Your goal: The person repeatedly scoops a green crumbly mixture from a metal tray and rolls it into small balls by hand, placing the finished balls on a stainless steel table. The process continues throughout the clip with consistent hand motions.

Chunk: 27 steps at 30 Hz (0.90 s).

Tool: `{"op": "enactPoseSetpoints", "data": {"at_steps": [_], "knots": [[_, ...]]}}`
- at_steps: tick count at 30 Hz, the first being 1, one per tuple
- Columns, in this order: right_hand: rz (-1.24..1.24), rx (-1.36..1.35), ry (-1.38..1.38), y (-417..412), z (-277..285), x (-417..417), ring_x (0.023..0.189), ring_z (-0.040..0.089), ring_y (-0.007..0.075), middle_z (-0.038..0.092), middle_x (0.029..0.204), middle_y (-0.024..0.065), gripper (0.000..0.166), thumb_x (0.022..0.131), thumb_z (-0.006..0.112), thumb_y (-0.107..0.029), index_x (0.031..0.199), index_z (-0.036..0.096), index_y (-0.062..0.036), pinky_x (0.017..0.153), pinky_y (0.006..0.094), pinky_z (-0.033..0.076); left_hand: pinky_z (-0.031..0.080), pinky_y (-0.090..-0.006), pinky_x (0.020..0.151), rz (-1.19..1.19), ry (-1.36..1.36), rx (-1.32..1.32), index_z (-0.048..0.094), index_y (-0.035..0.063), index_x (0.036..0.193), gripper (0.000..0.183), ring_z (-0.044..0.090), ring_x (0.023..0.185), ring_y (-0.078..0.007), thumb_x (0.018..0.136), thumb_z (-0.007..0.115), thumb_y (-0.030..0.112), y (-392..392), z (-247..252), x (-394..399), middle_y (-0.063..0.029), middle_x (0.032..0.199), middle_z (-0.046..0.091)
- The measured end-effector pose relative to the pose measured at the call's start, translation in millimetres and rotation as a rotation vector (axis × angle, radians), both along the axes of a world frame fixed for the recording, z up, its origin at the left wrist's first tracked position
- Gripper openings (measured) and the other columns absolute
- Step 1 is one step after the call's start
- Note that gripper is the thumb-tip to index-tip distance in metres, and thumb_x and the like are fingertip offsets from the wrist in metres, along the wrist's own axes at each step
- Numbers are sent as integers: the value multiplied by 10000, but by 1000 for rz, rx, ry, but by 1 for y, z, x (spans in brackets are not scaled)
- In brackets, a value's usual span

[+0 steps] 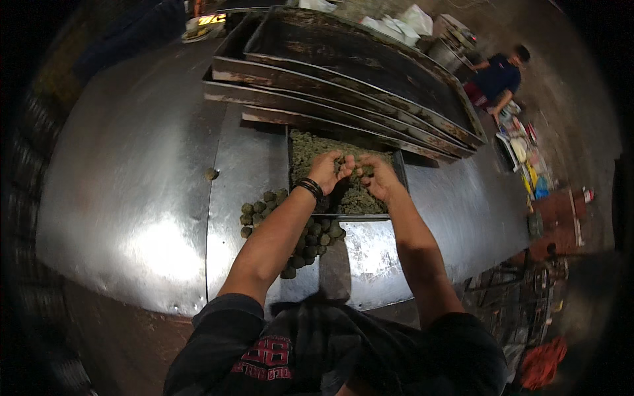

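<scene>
My left hand, with dark bands at the wrist, and my right hand are close together over a rectangular metal tray. A crumbly greenish mixture fills much of the tray, and a dark bare patch of its bottom shows near my left wrist. A small clump of mixture sits in the bent fingers of my right hand. My left fingers are curled, and what they hold is unclear. Greenish-brown balls lie in a group left of and before the tray, partly hidden by my left forearm.
Large, worn metal trays are stacked askew just beyond the mixture, overhanging it. One single ball lies apart on the sheet-metal table. A person stands at the far right near assorted goods. White bags lie behind the stack.
</scene>
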State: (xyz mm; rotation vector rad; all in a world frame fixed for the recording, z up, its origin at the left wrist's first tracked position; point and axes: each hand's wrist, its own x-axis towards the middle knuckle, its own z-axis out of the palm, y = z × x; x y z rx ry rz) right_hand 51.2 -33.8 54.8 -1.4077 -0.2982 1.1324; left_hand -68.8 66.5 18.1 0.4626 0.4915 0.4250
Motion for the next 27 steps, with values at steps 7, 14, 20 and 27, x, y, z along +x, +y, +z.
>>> {"op": "enactPoseSetpoints", "data": {"at_steps": [7, 14, 20, 27], "knots": [[-355, 9, 77, -12, -16, -10, 514, 433, 107, 468, 636, 21, 403, 804, 596, -476, 755, 493, -89, 410, 242, 308, 321, -244, 393, 145, 120, -44, 492, 84, 826, 244, 430, 499, -108, 931, 448, 300, -5, -8, 8, -38, 655, 520], [-195, 6, -127, -25, -26, 12, 507, 437, 114, 449, 571, 28, 440, 809, 586, -496, 683, 456, -95, 431, 255, 320, 288, -265, 420, 124, 273, 146, 407, 132, 719, 372, 383, 489, -132, 922, 396, 443, -28, 5, 11, -17, 587, 423], [324, -7, -485, -48, -3, 42, 813, 582, 199, 595, 1000, 132, 296, 796, 652, -251, 998, 540, -66, 670, 340, 450, 417, -312, 535, 48, 513, 298, 542, 94, 840, 296, 511, 614, -150, 916, 447, 364, -57, 13, 29, -24, 707, 552], [430, 234, -981, -44, -6, 75, 759, 591, 219, 642, 867, 133, 355, 668, 727, -205, 983, 634, -70, 716, 336, 460, 401, -314, 671, 71, 435, 528, 556, 110, 897, 280, 509, 766, -131, 847, 588, 384, -89, 17, 52, 7, 808, 539]]}}
